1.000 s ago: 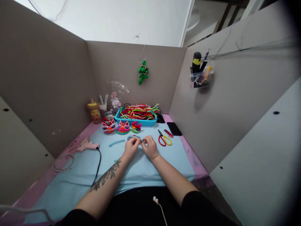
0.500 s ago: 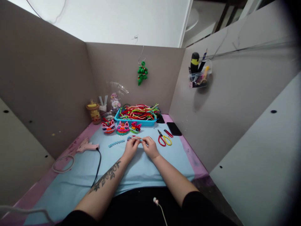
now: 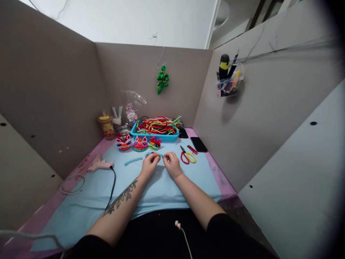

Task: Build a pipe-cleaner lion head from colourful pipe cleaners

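Note:
Near the middle of the blue cloth, my left hand [image 3: 150, 163] and my right hand [image 3: 172, 164] are close together, fingers pinched. A short piece of light blue cord [image 3: 161, 155] stretches between their fingertips, held at both ends. Behind my left fingers a small blue and red piece shows in part, mostly hidden. Left of my left hand lies a wavy light blue strip [image 3: 133, 160]. Red and yellow scissors [image 3: 188, 157] rest open on the cloth to the right of my right hand, beside a red tool [image 3: 192, 149].
Three colourful animal-head figures [image 3: 140, 143] stand before a blue tray [image 3: 155, 137] of cords. A pink glue gun [image 3: 99, 164] with a black cable lies left. A phone [image 3: 198, 144] lies right. Grey partitions [image 3: 151, 90] enclose the table; a pen holder [image 3: 228, 88] hangs right.
The hands have moved slightly apart, and more of the light blue cord shows between them. The whole view has shifted a little upward.

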Demonstrator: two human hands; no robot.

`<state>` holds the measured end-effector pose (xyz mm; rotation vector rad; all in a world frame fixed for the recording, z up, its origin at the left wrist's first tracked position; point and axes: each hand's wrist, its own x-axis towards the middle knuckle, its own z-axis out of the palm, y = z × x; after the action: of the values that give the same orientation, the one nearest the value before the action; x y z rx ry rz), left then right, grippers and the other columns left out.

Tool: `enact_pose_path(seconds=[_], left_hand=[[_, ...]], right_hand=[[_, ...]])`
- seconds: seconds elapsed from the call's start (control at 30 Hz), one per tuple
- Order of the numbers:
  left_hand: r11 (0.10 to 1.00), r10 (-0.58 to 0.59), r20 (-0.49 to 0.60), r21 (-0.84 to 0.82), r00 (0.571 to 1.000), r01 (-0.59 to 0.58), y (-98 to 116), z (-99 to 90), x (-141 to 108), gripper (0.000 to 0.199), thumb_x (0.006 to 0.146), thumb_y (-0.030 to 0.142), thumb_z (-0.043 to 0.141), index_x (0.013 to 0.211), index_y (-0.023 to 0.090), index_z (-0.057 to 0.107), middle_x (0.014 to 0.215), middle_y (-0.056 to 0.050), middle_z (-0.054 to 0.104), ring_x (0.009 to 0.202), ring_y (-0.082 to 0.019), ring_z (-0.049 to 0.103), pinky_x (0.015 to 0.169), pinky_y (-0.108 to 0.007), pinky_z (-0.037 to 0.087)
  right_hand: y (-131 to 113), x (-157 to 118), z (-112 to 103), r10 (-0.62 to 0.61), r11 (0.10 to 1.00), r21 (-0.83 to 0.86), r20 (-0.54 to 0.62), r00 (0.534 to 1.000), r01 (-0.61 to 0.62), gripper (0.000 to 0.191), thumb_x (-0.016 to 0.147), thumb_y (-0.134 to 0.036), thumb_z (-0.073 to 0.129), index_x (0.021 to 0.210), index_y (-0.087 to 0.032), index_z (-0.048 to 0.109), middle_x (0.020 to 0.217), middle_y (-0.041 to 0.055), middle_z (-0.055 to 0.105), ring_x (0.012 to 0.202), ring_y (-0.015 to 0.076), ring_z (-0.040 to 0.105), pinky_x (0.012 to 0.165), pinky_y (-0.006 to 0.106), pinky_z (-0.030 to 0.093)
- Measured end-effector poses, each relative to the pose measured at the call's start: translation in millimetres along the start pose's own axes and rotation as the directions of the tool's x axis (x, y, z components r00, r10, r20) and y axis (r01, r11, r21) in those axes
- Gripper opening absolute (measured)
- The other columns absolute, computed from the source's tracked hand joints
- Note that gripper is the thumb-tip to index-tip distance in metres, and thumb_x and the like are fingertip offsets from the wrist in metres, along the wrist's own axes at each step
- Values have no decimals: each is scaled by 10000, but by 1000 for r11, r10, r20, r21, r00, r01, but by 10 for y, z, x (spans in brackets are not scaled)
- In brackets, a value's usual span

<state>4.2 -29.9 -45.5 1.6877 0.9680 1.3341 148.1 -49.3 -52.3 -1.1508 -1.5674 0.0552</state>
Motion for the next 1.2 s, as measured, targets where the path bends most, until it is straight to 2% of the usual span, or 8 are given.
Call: enact_pose_path(seconds=[0.17,0.43,0.5,0.67,0.8,1.2], left_hand=[[999,-16,-4,-29,1000,16,-45,8,12,240,772,383,597,829,154,641,749,-46,662,682,-155,592,647,-275,474],[1000,-10,-59,-27,998,8,-83,10,18,291,787,437,590,788,149,629,790,-49,646,719,-151,590,673,-268,470],[999,-10,-60,-35,998,8,-92,10,12,290,795,437,580,786,150,623,820,-56,650,727,-152,599,677,-270,480],[997,3,-84,-77,996,-9,-95,10,15,261,805,413,565,827,157,614,855,-54,651,742,-156,607,691,-282,492],[998,34,-84,-51,996,-39,-81,3,32,239,805,390,557,821,160,621,880,-62,653,795,-170,610,722,-287,484],[997,-11,-98,-82,995,3,-40,-5,33,253,785,405,597,772,152,604,735,-18,620,697,-142,569,668,-256,445]], right_hand=[[11,-8,4,-23,999,-36,-7,1000,23,77,775,-130,514,765,-203,535,745,24,550,744,174,524,697,296,442],[24,-27,25,-133,985,-109,27,991,135,86,793,-132,513,771,-213,534,754,39,565,783,197,527,725,320,449],[6,-25,16,-133,988,-80,35,991,135,64,794,-151,527,821,-207,543,784,46,572,787,196,534,727,322,457],[-40,-11,-29,-112,994,4,82,990,113,161,807,-199,538,967,-187,556,902,75,592,847,199,548,754,322,471],[-48,3,-48,-99,995,27,103,990,97,107,846,-192,483,906,-191,572,841,62,598,817,193,549,747,319,462],[-17,-6,-19,-159,987,52,103,982,154,114,839,-169,502,835,-182,615,741,33,623,688,150,554,676,274,451]])
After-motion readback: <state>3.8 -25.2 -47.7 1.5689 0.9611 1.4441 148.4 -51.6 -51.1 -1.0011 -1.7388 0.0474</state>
